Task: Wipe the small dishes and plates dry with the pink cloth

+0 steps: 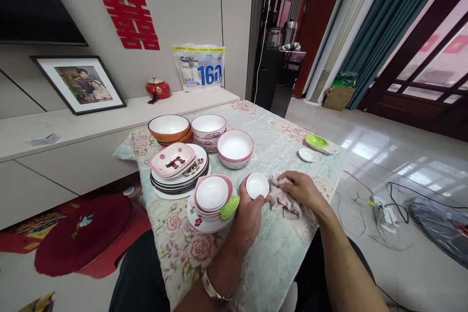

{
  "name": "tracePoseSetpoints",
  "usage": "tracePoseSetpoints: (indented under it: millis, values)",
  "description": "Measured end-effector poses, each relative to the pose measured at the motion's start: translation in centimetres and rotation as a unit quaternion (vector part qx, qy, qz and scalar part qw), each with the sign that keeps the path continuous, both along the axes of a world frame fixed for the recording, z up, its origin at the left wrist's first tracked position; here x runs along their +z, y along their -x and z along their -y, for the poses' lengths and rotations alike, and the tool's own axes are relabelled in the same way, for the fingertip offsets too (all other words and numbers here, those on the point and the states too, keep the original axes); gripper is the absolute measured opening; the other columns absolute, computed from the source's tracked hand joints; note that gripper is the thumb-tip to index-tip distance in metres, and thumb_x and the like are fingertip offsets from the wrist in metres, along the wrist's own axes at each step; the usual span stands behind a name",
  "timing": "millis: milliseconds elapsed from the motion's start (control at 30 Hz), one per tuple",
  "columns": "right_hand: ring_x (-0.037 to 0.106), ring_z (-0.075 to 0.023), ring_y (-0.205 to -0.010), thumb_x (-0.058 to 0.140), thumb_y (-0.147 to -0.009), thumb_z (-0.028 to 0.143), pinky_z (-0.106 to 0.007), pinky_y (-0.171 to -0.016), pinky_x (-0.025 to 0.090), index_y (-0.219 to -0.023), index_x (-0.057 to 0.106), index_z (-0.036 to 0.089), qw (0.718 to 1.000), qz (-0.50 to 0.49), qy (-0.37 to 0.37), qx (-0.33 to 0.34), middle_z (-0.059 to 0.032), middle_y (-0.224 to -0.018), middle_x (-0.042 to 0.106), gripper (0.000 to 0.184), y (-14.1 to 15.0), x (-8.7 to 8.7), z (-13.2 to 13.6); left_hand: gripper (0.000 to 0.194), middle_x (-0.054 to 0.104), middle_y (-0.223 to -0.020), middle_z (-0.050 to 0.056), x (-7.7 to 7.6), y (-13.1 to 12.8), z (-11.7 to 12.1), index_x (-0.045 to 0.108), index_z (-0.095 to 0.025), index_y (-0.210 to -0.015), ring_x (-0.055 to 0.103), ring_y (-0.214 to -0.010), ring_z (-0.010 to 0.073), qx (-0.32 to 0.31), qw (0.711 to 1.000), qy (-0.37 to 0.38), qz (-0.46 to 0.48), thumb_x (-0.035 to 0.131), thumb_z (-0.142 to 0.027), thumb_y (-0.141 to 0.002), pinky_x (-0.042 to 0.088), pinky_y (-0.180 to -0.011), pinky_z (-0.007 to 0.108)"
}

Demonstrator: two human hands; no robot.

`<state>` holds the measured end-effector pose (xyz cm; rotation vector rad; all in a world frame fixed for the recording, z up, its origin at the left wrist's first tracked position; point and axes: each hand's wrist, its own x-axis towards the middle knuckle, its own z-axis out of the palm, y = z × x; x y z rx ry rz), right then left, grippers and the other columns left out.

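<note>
My left hand (249, 217) grips a small white dish (257, 185) by its edge, thumb on the near rim, just above the table. To its right, my right hand (302, 189) has its fingers closed on a crumpled pale pink cloth (285, 203), which lies partly on the tabletop beside the dish. Left of my left hand, white and pink bowls (212, 192) are stacked on a flowered plate (204, 225). A green leaf-shaped piece (229, 207) leans out of that stack.
A pile of plates (175, 190) topped by a pink square dish (172, 160) stands left. Behind are orange-brown bowls (168, 129) and white bowls with red rims (235, 146). A small white dish (307, 155) and a green leaf-shaped dish (319, 142) lie near the tablecloth's right edge.
</note>
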<state>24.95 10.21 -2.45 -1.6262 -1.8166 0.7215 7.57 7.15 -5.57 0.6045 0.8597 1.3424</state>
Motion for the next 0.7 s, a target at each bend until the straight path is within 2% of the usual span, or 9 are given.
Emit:
tracePoseSetpoints:
  millis: [67, 100, 167, 267, 367, 467, 567, 700]
  values:
    - [0.064, -0.0207, -0.083, 0.061, -0.080, 0.026, -0.032, -0.076, 0.047, -0.093, 0.073, 0.021, 0.997, -0.043, -0.045, -0.054, -0.0026, -0.090, 0.071, 0.018, 0.4, 0.6, 0.2, 0.073, 0.063, -0.121, 0.009, -0.5, -0.1, -0.1, 0.035, -0.022, -0.139, 0.065, -0.101, 0.0183, 0.009, 1.000, 0.002, -0.025, 0.057, -0.013, -0.070, 0.055, -0.089, 0.035]
    - [0.064, -0.0206, -0.085, 0.061, -0.081, 0.026, -0.032, -0.077, 0.047, -0.095, 0.072, 0.022, 0.994, -0.066, -0.067, -0.049, -0.0032, -0.093, 0.070, 0.018, 0.8, 1.0, 0.4, 0.073, 0.064, -0.119, 0.009, -0.7, -0.1, -0.1, 0.036, -0.021, -0.139, 0.065, -0.101, 0.0179, 0.007, 0.999, 0.002, -0.034, 0.055, -0.012, -0.070, 0.055, -0.088, 0.034]
    - [0.064, -0.0205, -0.088, 0.062, -0.083, 0.024, -0.032, -0.080, 0.047, -0.097, 0.072, 0.023, 0.990, -0.097, -0.102, 0.019, -0.0042, -0.097, 0.069, 0.017, 1.9, 1.5, 0.7, 0.072, 0.066, -0.118, 0.008, -0.9, -0.2, -0.1, 0.038, -0.021, -0.139, 0.065, -0.101, 0.0178, -0.009, 0.999, -0.004, -0.045, 0.054, -0.011, -0.070, 0.054, -0.087, 0.033]
    - [0.061, -0.0213, -0.092, 0.061, -0.083, 0.016, -0.036, -0.086, 0.046, -0.095, 0.073, 0.025, 0.974, -0.077, -0.165, 0.138, -0.0049, -0.094, 0.068, 0.019, 3.9, 1.5, 1.0, 0.065, 0.066, -0.121, 0.008, -1.1, 0.0, 0.0, 0.047, -0.020, -0.134, 0.063, -0.107, 0.0196, -0.033, 0.997, -0.033, -0.067, 0.055, -0.011, -0.070, 0.052, -0.088, 0.031]
    - [0.056, -0.0229, -0.098, 0.058, -0.084, 0.013, -0.039, -0.088, 0.045, -0.090, 0.073, 0.026, 0.959, -0.033, -0.220, 0.177, -0.0064, -0.098, 0.065, 0.021, 5.2, 0.9, 0.8, 0.052, 0.069, -0.110, 0.007, -1.2, 0.4, 0.2, 0.057, -0.019, -0.122, 0.063, -0.102, 0.0207, -0.060, 0.991, -0.055, -0.105, 0.056, -0.013, -0.070, 0.053, -0.084, 0.030]
    - [0.054, -0.0225, -0.098, 0.055, -0.086, 0.012, -0.040, -0.088, 0.044, -0.089, 0.071, 0.025, 0.953, -0.018, -0.232, 0.194, -0.0064, -0.100, 0.063, 0.021, 5.5, 0.4, 0.6, 0.038, 0.069, -0.094, 0.005, -1.4, 0.9, 0.3, 0.060, -0.019, -0.112, 0.064, -0.085, 0.0194, -0.091, 0.982, -0.048, -0.155, 0.053, -0.016, -0.075, 0.053, -0.072, 0.029]
    - [0.055, -0.0207, -0.090, 0.053, -0.078, 0.005, -0.036, -0.083, 0.044, -0.092, 0.065, 0.023, 0.960, -0.026, -0.215, 0.177, -0.0042, -0.090, 0.062, 0.026, 5.6, 0.1, 0.6, 0.032, 0.067, -0.090, 0.004, -1.0, 1.2, 0.4, 0.060, -0.020, -0.108, 0.062, -0.081, 0.0185, -0.081, 0.963, -0.061, -0.251, 0.046, -0.014, -0.079, 0.051, -0.073, 0.030]
    - [0.056, -0.0202, -0.087, 0.051, -0.067, 0.003, -0.032, -0.078, 0.044, -0.086, 0.062, 0.022, 0.977, -0.042, -0.184, 0.096, -0.0033, -0.087, 0.061, 0.029, 6.2, -0.2, 0.6, 0.035, 0.068, -0.099, 0.006, 0.0, 1.3, 0.4, 0.057, -0.020, -0.110, 0.063, -0.093, 0.0203, -0.044, 0.935, -0.100, -0.336, 0.040, -0.010, -0.081, 0.049, -0.085, 0.035]
